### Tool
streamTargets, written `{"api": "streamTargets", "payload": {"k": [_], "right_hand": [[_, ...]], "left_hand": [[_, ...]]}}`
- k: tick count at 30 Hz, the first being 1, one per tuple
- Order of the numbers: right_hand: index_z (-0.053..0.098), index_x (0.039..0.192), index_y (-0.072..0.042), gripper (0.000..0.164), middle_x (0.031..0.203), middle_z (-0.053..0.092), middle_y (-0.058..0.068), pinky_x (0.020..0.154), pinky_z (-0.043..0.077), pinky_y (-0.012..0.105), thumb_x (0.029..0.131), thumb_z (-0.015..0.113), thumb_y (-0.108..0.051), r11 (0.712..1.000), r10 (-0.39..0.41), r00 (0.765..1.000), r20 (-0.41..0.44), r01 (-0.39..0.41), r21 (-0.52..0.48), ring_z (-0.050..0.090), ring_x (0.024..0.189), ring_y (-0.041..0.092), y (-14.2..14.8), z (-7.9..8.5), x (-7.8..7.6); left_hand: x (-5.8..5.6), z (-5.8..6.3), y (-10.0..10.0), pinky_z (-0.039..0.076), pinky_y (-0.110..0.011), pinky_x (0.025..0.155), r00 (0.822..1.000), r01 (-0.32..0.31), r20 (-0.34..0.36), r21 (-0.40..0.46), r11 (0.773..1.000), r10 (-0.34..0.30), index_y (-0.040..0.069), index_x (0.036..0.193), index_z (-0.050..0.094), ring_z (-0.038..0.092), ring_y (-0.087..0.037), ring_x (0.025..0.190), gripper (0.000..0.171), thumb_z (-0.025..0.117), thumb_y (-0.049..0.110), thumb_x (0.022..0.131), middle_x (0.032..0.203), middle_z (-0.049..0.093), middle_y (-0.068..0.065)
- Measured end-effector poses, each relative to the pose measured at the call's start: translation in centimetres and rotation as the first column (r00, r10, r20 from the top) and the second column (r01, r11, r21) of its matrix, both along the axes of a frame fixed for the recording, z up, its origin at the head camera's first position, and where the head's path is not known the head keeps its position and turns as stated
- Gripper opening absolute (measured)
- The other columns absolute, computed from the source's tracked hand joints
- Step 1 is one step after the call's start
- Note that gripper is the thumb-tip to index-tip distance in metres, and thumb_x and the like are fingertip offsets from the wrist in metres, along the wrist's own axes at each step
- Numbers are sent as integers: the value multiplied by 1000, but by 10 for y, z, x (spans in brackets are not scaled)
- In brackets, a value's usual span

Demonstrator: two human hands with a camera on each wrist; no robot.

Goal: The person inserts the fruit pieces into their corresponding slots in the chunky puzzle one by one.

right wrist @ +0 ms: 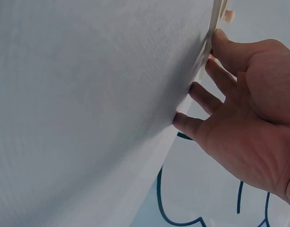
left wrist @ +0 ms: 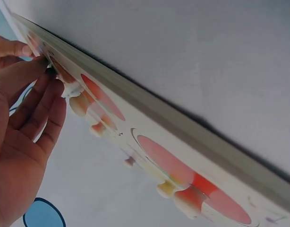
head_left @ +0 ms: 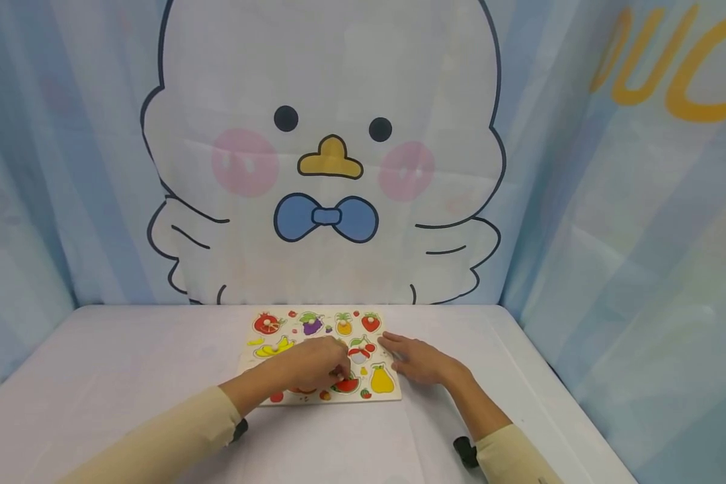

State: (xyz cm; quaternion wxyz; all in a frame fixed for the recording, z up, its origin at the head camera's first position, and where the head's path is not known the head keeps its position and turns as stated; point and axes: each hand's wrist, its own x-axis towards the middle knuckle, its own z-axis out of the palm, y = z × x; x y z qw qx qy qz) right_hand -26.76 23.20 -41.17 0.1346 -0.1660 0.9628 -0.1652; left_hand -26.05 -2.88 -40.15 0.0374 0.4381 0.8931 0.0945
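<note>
A wooden fruit puzzle board lies flat on the table, with knobbed fruit pieces in it. My left hand reaches across the board and pinches the watermelon puzzle piece at its knob, which the fingers mostly hide. In the left wrist view, the thumb and fingertips of the left hand come together close to the board's face. Beside the board's right edge, my right hand touches it with spread fingers. The right wrist view shows the right hand with its thumb at the edge and other fingertips on the table.
Around the watermelon are a pear piece, a cherry piece, bananas, grapes and a strawberry. A white cloth covers the table. Behind it hangs a curtain with a cartoon duck.
</note>
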Motion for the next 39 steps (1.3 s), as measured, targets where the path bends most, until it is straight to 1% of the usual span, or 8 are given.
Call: {"api": "streamTargets", "payload": {"k": [8, 17, 25, 27, 30, 32, 35, 39], "right_hand": [[45, 159, -22, 60, 169, 37, -1, 122, 33, 59, 102, 66, -22, 1000, 3, 1000, 4, -3, 12, 39, 153, 34, -2, 0, 0], [46, 159, -23, 60, 169, 37, -1, 121, 33, 60, 102, 66, -22, 1000, -6, 1000, 12, 6, 3, 38, 153, 35, -2, 2, 1], [47, 158, -23, 60, 168, 38, -1, 121, 35, 59, 102, 67, -23, 1000, -19, 1000, 5, 19, 3, 39, 153, 34, -3, 1, 2], [47, 158, -23, 60, 168, 38, -1, 121, 35, 59, 102, 67, -23, 1000, -19, 1000, 0, 19, 4, 39, 153, 34, -3, 0, 2], [47, 158, -23, 60, 168, 38, -1, 121, 35, 60, 102, 67, -23, 1000, -19, 1000, -4, 19, 6, 39, 152, 34, -4, -1, 2], [47, 158, -23, 60, 168, 39, -1, 121, 34, 60, 102, 67, -24, 1000, -20, 1000, -5, 20, 7, 39, 152, 34, -3, -2, 1], [47, 158, -22, 59, 168, 38, 0, 121, 34, 59, 102, 67, -23, 1000, -10, 1000, -7, 10, 8, 39, 152, 34, -3, -3, 1], [47, 158, -21, 59, 168, 38, 0, 122, 34, 58, 102, 66, -21, 1000, 0, 1000, -19, 0, 17, 40, 152, 34, -2, -3, 0]], "left_hand": [[2, -2, 0, 54, -21, 85, 999, 10, -37, -6, 1000, -10, 18, 96, 81, 55, -5, 81, 6, 77, 14, 95, 89, 68, 10], [3, -4, 1, 49, -19, 77, 1000, -6, -19, -12, 1000, 6, 19, 91, 77, 50, -7, 79, 9, 74, 13, 97, 81, 57, 12], [8, -5, 0, 54, -19, 84, 999, -39, -17, 9, 999, 39, 18, 101, 80, 55, -6, 84, 9, 74, 12, 97, 96, 70, 9], [10, -6, 1, 54, -18, 84, 999, -46, -28, -1, 999, 46, 18, 104, 80, 55, -5, 83, 10, 74, 13, 97, 96, 69, 9], [16, -4, 3, 56, -20, 87, 996, -70, -54, -51, 996, 67, 17, 110, 79, 57, -7, 84, 17, 79, 15, 93, 100, 69, 7], [22, -4, 4, 56, -24, 91, 993, -86, -95, -106, 991, 76, 18, 113, 78, 60, -9, 87, 21, 79, 17, 92, 105, 70, 6], [29, -3, 8, 55, -33, 102, 982, -114, -168, -195, 974, 82, 18, 122, 75, 67, -15, 103, 28, 78, 22, 94, 120, 71, 2], [37, -3, 13, 52, -39, 109, 959, -134, -278, -282, 950, 53, 16, 130, 71, 66, -18, 121, 35, 74, 28, 97, 132, 69, -1]]}}
